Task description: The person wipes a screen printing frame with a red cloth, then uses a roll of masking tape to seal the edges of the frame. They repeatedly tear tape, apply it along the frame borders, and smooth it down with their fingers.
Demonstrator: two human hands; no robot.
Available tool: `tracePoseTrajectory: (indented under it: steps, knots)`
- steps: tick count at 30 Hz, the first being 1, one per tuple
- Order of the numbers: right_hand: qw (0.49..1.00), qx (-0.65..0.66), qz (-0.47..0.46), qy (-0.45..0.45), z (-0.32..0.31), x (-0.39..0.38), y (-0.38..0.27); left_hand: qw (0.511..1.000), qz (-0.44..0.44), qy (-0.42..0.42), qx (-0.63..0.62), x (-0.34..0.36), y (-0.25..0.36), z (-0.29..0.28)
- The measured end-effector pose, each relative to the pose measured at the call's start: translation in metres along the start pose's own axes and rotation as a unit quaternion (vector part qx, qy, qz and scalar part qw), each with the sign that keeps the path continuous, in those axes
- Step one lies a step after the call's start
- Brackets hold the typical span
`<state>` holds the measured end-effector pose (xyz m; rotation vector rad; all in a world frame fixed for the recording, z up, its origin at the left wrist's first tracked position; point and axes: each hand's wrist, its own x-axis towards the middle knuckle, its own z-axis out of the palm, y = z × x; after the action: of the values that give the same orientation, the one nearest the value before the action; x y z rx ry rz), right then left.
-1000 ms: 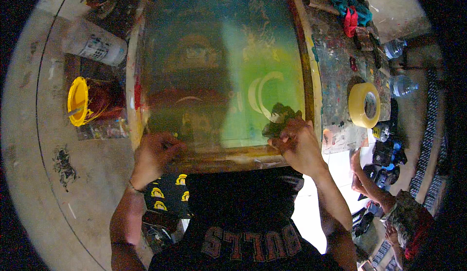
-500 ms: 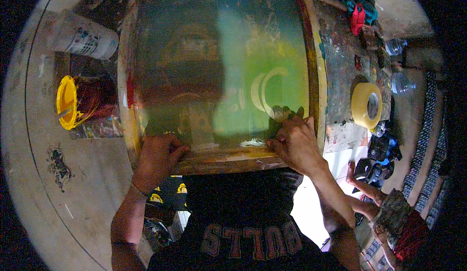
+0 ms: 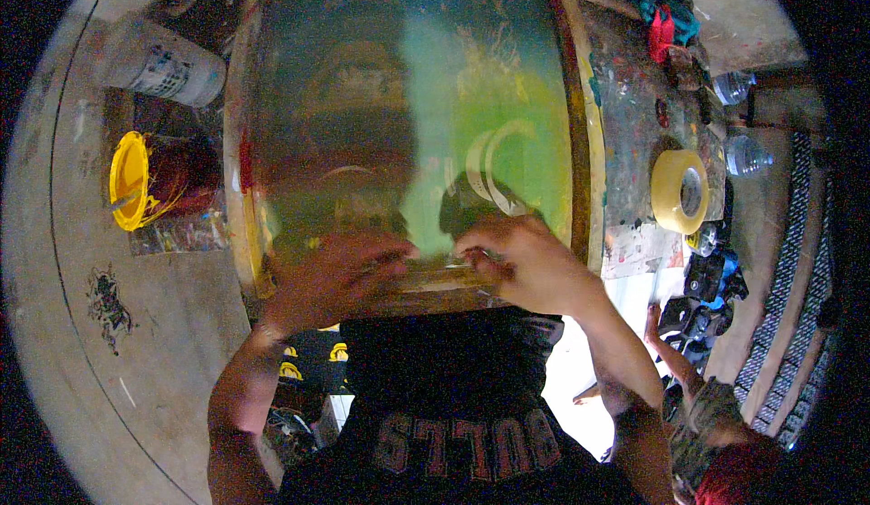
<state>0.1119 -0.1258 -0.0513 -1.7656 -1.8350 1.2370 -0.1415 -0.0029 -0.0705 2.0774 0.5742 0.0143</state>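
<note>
A large framed mesh screen [image 3: 485,70], stained blue-green and yellow with pale curved markings, lies before me. My left hand [image 3: 340,274] reaches over the front part of the screen, just above the wooden edge, fingers bent and smeared by motion. My right hand [image 3: 512,260] is at the front right of the mesh, fingers curled toward the thumb; whatever they may hold is hidden. Both sets of fingertips point inward, a short gap apart, and cast dark shadows on the mesh.
At left, a yellow-rimmed bucket [image 3: 127,179] and white container [image 3: 172,74]. At right, a tape roll [image 3: 678,192], red and teal cloths [image 3: 662,20], plastic bottles [image 3: 743,151] and dark gear [image 3: 711,283]. A co-worker's arm [image 3: 675,355] shows at lower right.
Both my hands have moved inward toward the middle of the front edge, the left one farther. The co-worker at lower right has shifted slightly lower.
</note>
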Motion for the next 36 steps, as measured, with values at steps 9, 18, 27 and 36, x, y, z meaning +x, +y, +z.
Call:
tracePoseTrajectory:
  steps: [9, 18, 27, 36]
  knots:
    - [0.986, -0.103, -0.034, -0.125, -0.008, -0.022, 0.005, 0.988, 0.056, -0.14, -0.015, -0.015, -0.002, 0.005]
    - [0.993, -0.003, -0.021, -0.119, 0.004, -0.011, -0.015, 0.997, 0.037, -0.068, -0.005, -0.017, 0.025, 0.0]
    - [0.995, 0.046, 0.011, -0.091, -0.01, -0.027, 0.012, 0.99, -0.045, -0.126, 0.045, -0.011, 0.012, -0.015]
    - [0.994, 0.033, -0.001, 0.101, -0.02, -0.046, 0.051, 0.986, -0.15, -0.072, 0.032, 0.014, -0.002, -0.003]
